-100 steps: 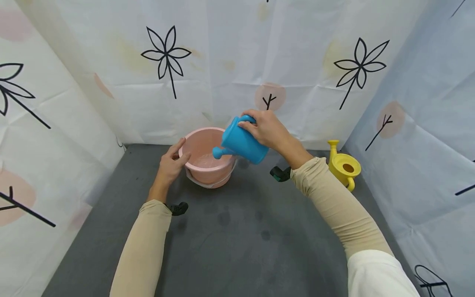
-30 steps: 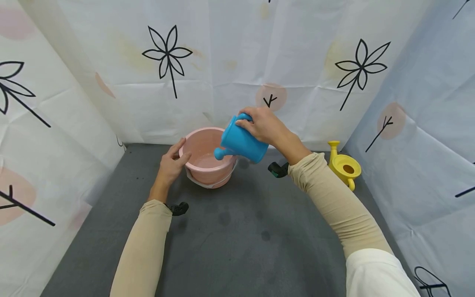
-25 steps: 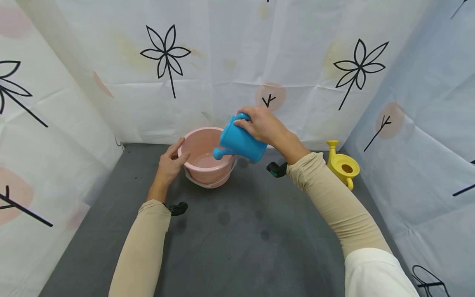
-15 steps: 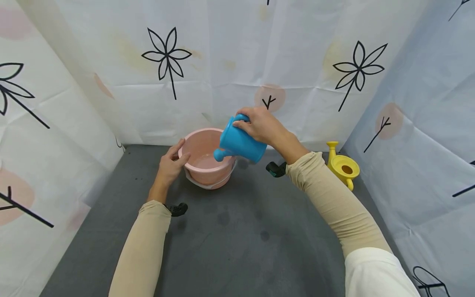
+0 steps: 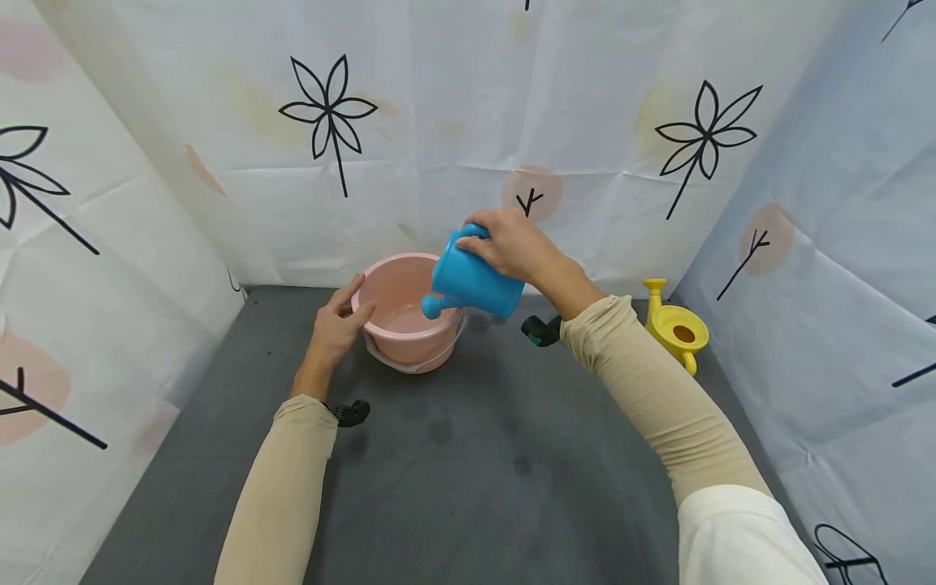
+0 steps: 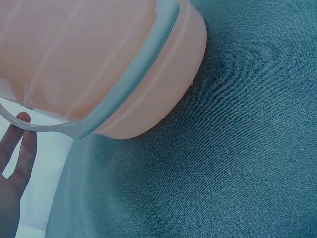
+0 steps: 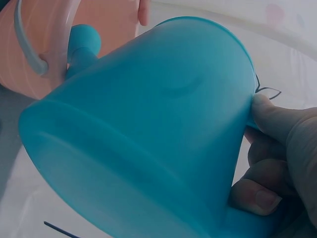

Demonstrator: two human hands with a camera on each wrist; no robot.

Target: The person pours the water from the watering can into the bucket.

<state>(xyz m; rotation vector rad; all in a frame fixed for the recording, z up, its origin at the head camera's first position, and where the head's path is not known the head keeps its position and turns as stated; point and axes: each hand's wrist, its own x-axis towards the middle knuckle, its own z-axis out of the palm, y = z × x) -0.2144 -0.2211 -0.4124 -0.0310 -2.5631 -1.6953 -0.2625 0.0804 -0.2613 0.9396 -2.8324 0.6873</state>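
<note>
My right hand [image 5: 512, 244] grips the handle of a blue watering can [image 5: 475, 280], fingers curled round it with the thumb on top. The can is tilted steeply, its round spout head [image 5: 431, 305] over the right part of a pink bucket [image 5: 413, 349]. Close up in the right wrist view, the can's body [image 7: 163, 94] hides part of the bucket. My left hand [image 5: 336, 325] holds the bucket's left rim, thumb and fingers set apart along it; two fingertips show at the rim in the left wrist view. A glint lies on the bucket's floor.
A yellow watering can [image 5: 678, 325] stands upright at the right, near the side curtain. The bucket's pale handle [image 5: 417, 367] hangs down its front. Patterned white curtains [image 5: 439, 122] enclose the dark grey table [image 5: 468, 487], which shows several darker wet-looking spots.
The blue can has shifted slightly left, and my right hand with it. Ripples seen earlier on the bucket's floor have calmed. My left hand and the bucket keep their place.
</note>
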